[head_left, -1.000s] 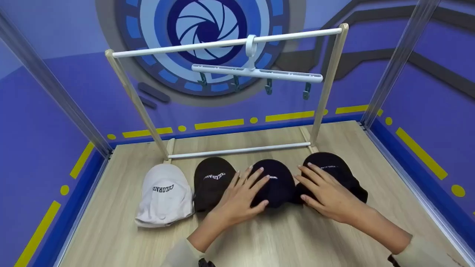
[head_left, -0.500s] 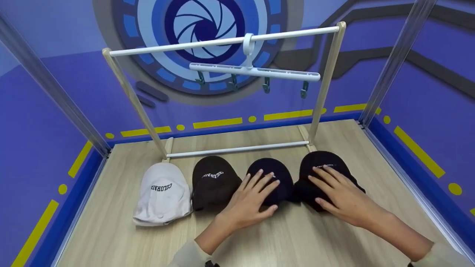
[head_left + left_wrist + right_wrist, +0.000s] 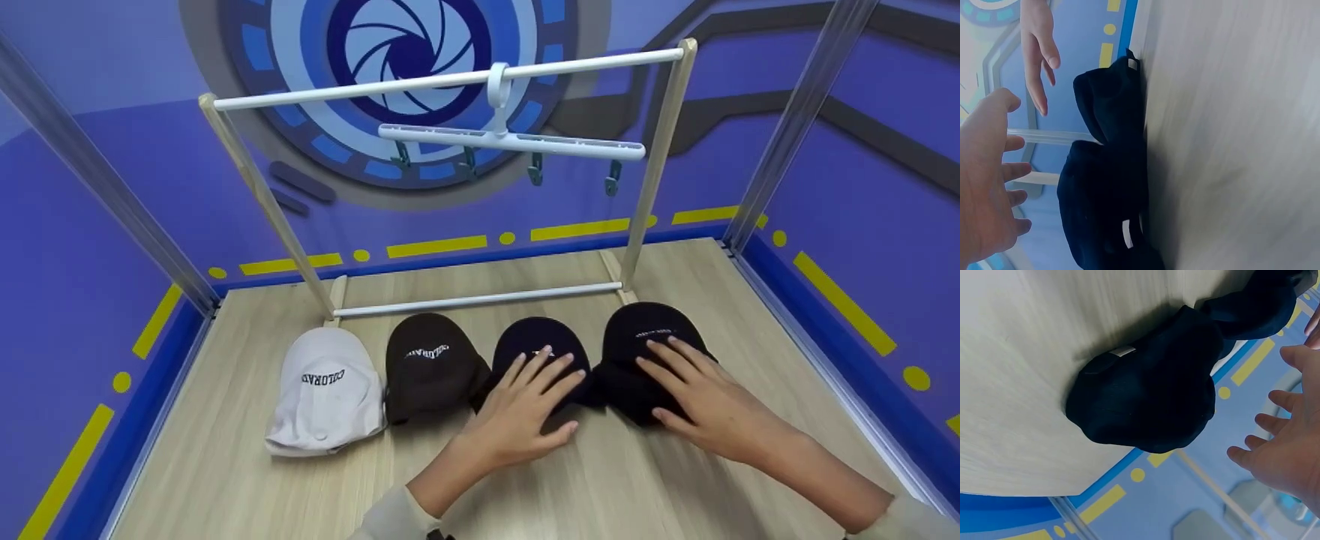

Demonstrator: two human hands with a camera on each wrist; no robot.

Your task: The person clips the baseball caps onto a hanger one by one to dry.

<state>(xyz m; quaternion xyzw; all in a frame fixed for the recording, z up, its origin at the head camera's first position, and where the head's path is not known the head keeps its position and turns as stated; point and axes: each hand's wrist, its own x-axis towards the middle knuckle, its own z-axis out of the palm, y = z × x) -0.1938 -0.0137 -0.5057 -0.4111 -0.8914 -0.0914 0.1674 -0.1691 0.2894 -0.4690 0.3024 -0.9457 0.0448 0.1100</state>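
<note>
Four caps would be several in a row: a white cap (image 3: 326,397), a dark brown cap (image 3: 435,375), a navy cap (image 3: 529,337) and a black cap (image 3: 637,367). Over the navy cap is my left hand (image 3: 525,412), fingers spread and holding nothing. My right hand (image 3: 720,409) is over the right part of the black cap, its fingers also extended. Both wrist views show a gap between the hands and the caps: the left hand (image 3: 985,180) and right hand (image 3: 1292,433) hover apart from the dark fabric.
Behind the caps stands a wooden rack (image 3: 664,150) with white bars. A white hanger (image 3: 514,141) with several dark green clips (image 3: 535,171) hangs from its top bar. Blue patterned walls (image 3: 150,187) enclose the wood-grain table (image 3: 202,450) at the back and sides.
Both hands have shifted right and slightly toward the person. The left hand has moved off the brown cap's edge across the navy cap. The caps stay put, and the view has shifted slightly.
</note>
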